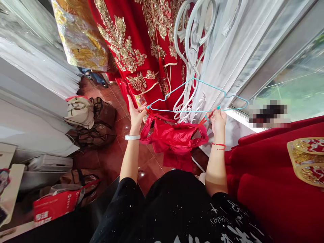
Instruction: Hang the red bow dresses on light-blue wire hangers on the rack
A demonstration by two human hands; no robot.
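A light blue hanger (193, 78) is held out in front of me, its metal hook in front of a white scrolled stand. Below it hangs a red satin strapped garment (174, 136). My left hand (136, 114) pinches a strap at the hanger's left end between thumb and finger, the other fingers stretched upward. Near the hanger's lower bar, my right hand (219, 121) is closed on the other thin red strap, which hangs loose of the hanger's right end. Whether the left strap is hooked over the hanger cannot be made out.
Red gowns with gold beading (136, 54) hang ahead, beside the white scrolled metal stand (188, 30). Brown bags (103, 116) lie on the tiled floor at left, with a red paper bag (57, 204) nearer. Red cloth (268, 168) spreads at right below a window (301, 81).
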